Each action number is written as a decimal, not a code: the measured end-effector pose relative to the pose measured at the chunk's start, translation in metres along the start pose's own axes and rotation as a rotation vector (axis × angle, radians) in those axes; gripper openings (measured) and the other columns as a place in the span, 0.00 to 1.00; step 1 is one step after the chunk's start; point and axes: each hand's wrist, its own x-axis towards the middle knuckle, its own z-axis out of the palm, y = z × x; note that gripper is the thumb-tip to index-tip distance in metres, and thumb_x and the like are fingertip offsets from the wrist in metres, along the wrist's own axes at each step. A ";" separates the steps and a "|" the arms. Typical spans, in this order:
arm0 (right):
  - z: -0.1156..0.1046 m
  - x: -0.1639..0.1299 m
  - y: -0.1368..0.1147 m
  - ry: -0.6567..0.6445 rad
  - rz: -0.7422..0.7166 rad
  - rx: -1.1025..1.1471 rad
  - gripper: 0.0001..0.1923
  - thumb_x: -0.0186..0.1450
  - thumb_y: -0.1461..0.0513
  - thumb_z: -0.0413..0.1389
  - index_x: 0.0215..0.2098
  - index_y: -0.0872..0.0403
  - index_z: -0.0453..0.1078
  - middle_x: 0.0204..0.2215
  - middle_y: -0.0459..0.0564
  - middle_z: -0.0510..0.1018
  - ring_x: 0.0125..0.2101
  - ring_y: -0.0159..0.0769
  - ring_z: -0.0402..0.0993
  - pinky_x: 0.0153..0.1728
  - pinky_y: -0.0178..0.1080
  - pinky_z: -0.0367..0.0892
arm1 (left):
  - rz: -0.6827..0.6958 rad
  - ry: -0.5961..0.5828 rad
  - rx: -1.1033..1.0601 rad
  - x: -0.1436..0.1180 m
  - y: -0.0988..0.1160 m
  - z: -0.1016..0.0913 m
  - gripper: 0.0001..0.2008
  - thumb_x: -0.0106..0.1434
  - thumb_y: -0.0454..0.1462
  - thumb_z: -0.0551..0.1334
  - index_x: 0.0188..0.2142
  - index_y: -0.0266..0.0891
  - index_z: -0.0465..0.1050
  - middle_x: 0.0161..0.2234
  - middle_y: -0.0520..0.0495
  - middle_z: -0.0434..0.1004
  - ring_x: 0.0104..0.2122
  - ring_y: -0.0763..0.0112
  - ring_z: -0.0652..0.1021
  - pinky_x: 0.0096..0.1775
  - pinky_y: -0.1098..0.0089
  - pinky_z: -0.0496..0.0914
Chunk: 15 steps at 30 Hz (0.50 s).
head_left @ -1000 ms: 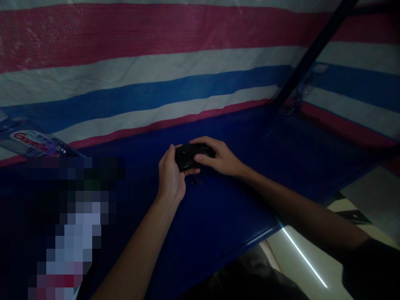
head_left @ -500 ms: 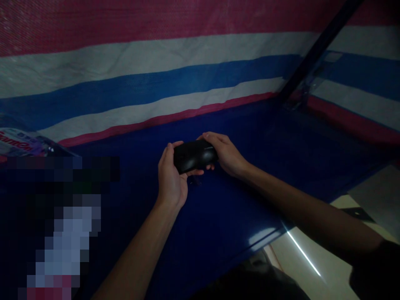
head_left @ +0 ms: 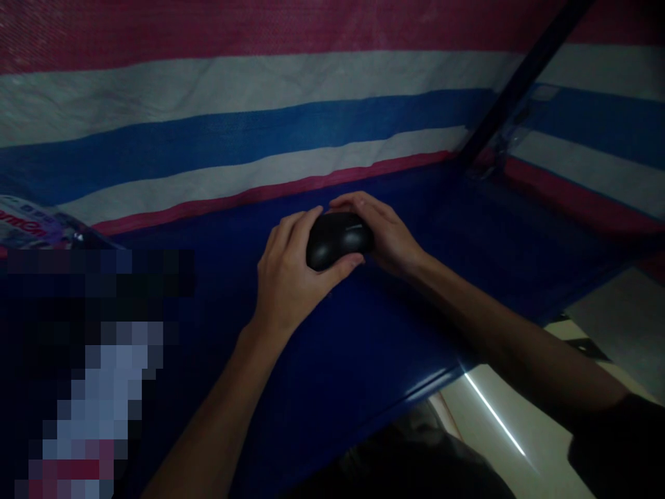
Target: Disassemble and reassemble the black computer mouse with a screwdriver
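Between my two hands is a black computer mouse (head_left: 339,242), its smooth rounded top facing me, held just over the dark blue surface (head_left: 332,360). My left hand (head_left: 289,270) is closed around its left end, with the thumb along the near side and fingers over the far side. At the other end, my right hand (head_left: 389,232) grips the mouse, its fingers curling around the far edge. The hands cover both ends of the mouse, and its underside is hidden.
A striped red, white and blue sheet (head_left: 260,132) hangs behind the surface. A dark pole (head_left: 519,86) slants at the right. Clear plastic packaging (head_left: 36,225) lies at the left, above a blurred-out patch. Pale floor (head_left: 499,409) shows beyond the near edge.
My left hand has shifted from cradling the mouse's left end to wrapping over it, thumb now on the near side. The mouse has turned and moved slightly up and right.
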 end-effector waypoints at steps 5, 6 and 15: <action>0.002 -0.001 0.000 -0.119 -0.120 -0.046 0.28 0.69 0.43 0.35 0.51 0.50 0.65 0.40 0.49 0.75 0.28 0.30 0.72 0.27 0.35 0.67 | -0.034 0.070 -0.061 0.009 0.001 -0.018 0.25 0.42 0.42 0.74 0.42 0.45 0.75 0.44 0.47 0.75 0.52 0.56 0.71 0.47 0.67 0.69; 0.002 -0.002 0.001 -0.150 -0.173 -0.116 0.25 0.69 0.45 0.39 0.50 0.51 0.66 0.40 0.50 0.75 0.29 0.30 0.72 0.28 0.35 0.67 | -0.038 0.143 -0.068 0.012 -0.002 -0.022 0.22 0.47 0.44 0.72 0.42 0.45 0.74 0.43 0.48 0.76 0.50 0.59 0.73 0.44 0.69 0.71; 0.012 -0.016 0.006 -0.618 -0.630 -0.985 0.09 0.63 0.62 0.56 0.37 0.57 0.77 0.39 0.52 0.76 0.43 0.41 0.68 0.43 0.44 0.59 | -0.393 0.287 -0.596 0.032 -0.019 -0.035 0.22 0.65 0.53 0.49 0.42 0.44 0.74 0.36 0.50 0.79 0.28 0.68 0.80 0.28 0.68 0.73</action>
